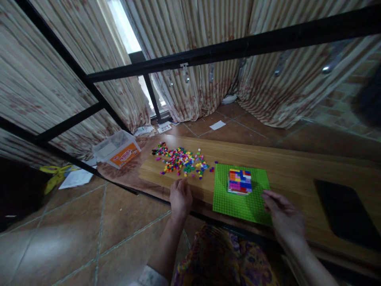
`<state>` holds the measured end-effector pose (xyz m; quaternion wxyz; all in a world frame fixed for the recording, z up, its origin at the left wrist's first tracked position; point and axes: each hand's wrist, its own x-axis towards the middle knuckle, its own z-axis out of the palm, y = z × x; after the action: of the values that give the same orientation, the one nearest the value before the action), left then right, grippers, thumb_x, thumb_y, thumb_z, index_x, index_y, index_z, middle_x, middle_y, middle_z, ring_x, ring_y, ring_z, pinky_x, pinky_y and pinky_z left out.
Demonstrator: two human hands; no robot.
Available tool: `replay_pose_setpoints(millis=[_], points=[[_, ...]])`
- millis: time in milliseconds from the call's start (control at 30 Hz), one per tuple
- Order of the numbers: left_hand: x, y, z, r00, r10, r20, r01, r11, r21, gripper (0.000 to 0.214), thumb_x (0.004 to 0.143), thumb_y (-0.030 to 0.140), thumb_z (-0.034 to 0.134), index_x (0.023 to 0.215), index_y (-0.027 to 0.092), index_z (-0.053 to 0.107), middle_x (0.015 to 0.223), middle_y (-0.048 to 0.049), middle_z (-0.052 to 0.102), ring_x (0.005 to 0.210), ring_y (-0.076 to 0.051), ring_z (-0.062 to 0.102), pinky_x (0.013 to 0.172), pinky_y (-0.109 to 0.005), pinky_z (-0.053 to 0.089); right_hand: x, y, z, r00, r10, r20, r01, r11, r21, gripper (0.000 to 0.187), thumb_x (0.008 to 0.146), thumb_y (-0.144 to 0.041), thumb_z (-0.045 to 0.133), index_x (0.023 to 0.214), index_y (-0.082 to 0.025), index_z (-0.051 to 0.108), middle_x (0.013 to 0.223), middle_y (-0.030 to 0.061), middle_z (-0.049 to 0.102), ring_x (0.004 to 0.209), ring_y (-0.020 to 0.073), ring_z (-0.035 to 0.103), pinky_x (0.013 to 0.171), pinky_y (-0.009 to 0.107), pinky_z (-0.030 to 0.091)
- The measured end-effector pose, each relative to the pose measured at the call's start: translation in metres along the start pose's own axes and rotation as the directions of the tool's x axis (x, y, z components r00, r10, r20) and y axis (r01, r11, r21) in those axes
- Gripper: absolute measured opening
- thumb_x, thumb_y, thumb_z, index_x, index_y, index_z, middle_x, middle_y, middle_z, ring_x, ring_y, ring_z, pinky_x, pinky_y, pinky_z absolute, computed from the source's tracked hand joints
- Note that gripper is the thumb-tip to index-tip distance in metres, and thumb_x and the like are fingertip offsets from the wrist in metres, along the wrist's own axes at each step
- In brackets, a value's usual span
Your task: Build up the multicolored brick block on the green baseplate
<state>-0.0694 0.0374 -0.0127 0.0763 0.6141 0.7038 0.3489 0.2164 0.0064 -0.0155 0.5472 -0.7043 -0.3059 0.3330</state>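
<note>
A green baseplate (235, 200) lies on the wooden table (297, 171), carrying a square block of coloured bricks (239, 181). A loose heap of small coloured bricks (181, 160) is spread to its left. My left hand (180, 197) rests knuckles-up on the table just in front of the heap, fingers curled under, and what they hold is hidden. My right hand (281, 212) hovers over the plate's right front corner, fingers drawn together and blurred.
A clear plastic box with an orange label (117, 149) stands at the table's left end. A dark flat rectangle (345, 214) lies on the right. Black metal frame bars (226, 49) cross overhead, curtains hang behind, and papers lie on the tiled floor.
</note>
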Motion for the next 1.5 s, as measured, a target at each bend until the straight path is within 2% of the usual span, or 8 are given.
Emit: replay_pose_setpoints(millis=[267, 600, 833, 1000, 1133, 1333, 1433, 1500], points=[[0.014, 0.014, 0.017, 0.996, 0.069, 0.059, -0.07, 0.998, 0.009, 0.025, 0.088, 0.014, 0.052, 0.107, 0.019, 0.068, 0.106, -0.0103, 0.067, 0.105, -0.024, 0.062, 0.094, -0.039, 0.051, 0.003, 0.018, -0.002, 0.998, -0.056, 0.015, 0.057, 0.997, -0.057, 0.041, 0.067, -0.053, 0.072, 0.089, -0.018, 0.074, 0.084, 0.008, 0.075, 0.064, 0.0179, 0.062, 0.058, 0.031, 0.049], [0.027, 0.007, 0.018, 1.0, 0.001, 0.028, -0.002, 0.999, 0.04, 0.019, 0.089, 0.018, 0.054, 0.101, 0.021, 0.068, 0.102, -0.0088, 0.066, 0.098, -0.022, 0.063, 0.087, -0.035, 0.052, 0.003, 0.035, -0.007, 0.99, -0.117, 0.075, 0.132, 0.964, -0.232, 0.046, 0.074, -0.059, 0.063, 0.097, -0.021, 0.074, 0.099, 0.0103, 0.075, 0.085, 0.0267, 0.068, 0.081, 0.042, 0.05], [0.044, 0.042, 0.029, 0.985, 0.138, 0.107, -0.151, 0.981, 0.126, 0.021, 0.087, 0.024, 0.06, 0.106, 0.02, 0.067, 0.108, -0.0098, 0.065, 0.105, -0.023, 0.059, 0.094, -0.036, 0.047, 0.0, 0.032, -0.005, 0.983, -0.17, 0.075, 0.183, 0.954, -0.236, 0.044, 0.075, -0.059, 0.061, 0.094, -0.021, 0.073, 0.101, 0.0106, 0.075, 0.095, 0.0292, 0.068, 0.087, 0.043, 0.05], [0.055, 0.06, 0.037, 0.979, 0.046, 0.199, -0.106, 0.948, 0.301, 0.02, 0.088, 0.025, 0.056, 0.102, 0.016, 0.068, 0.111, -0.0131, 0.064, 0.108, -0.027, 0.057, 0.091, -0.037, 0.045, 0.001, 0.035, -0.004, 0.972, -0.218, 0.085, 0.232, 0.947, -0.22, 0.042, 0.078, -0.056, 0.061, 0.095, -0.02, 0.073, 0.1, 0.0103, 0.076, 0.093, 0.0273, 0.069, 0.086, 0.041, 0.05], [0.06, 0.059, 0.042, 0.979, 0.031, 0.203, -0.096, 0.943, 0.319, 0.019, 0.088, 0.02, 0.053, 0.099, 0.015, 0.068, 0.109, -0.0132, 0.065, 0.107, -0.027, 0.058, 0.091, -0.037, 0.046, 0.001, 0.036, -0.004, 0.969, -0.228, 0.1, 0.244, 0.947, -0.209, 0.04, 0.08, -0.054, 0.06, 0.095, -0.02, 0.073, 0.099, 0.0097, 0.076, 0.091, 0.0258, 0.069, 0.084, 0.04, 0.051], [0.046, 0.063, 0.031, 0.983, 0.15, 0.108, -0.159, 0.984, 0.075, 0.016, 0.087, 0.014, 0.054, 0.095, 0.016, 0.067, 0.104, -0.0124, 0.068, 0.103, -0.026, 0.062, 0.092, -0.041, 0.049, 0.0, 0.029, -0.002, 0.983, -0.159, 0.095, 0.17, 0.977, -0.125, 0.037, 0.079, -0.052, 0.064, 0.094, -0.02, 0.072, 0.094, 0.0087, 0.075, 0.085, 0.0244, 0.068, 0.082, 0.04, 0.051], [0.023, 0.077, 0.019, 0.964, 0.188, 0.189, -0.146, 0.966, -0.215, 0.017, 0.088, 0.014, 0.054, 0.1, 0.018, 0.066, 0.097, -0.0078, 0.071, 0.091, -0.021, 0.067, 0.083, -0.034, 0.053, -0.004, 0.02, -0.001, 0.985, -0.152, 0.081, 0.157, 0.986, -0.052, 0.036, 0.079, -0.051, 0.065, 0.095, -0.02, 0.072, 0.094, 0.0079, 0.075, 0.086, 0.0233, 0.068, 0.082, 0.04, 0.052], [0.006, 0.089, 0.013, 0.946, 0.187, 0.264, -0.072, 0.917, -0.391, 0.016, 0.088, 0.015, 0.055, 0.1, 0.02, 0.065, 0.097, -0.0058, 0.072, 0.086, -0.017, 0.069, 0.079, -0.03, 0.054, -0.009, 0.011, -0.001, 0.98, -0.182, 0.081, 0.185, 0.982, -0.037, 0.034, 0.081, -0.05, 0.064, 0.095, -0.021, 0.072, 0.095, 0.0074, 0.075, 0.089, 0.0228, 0.068, 0.084, 0.038, 0.052]])
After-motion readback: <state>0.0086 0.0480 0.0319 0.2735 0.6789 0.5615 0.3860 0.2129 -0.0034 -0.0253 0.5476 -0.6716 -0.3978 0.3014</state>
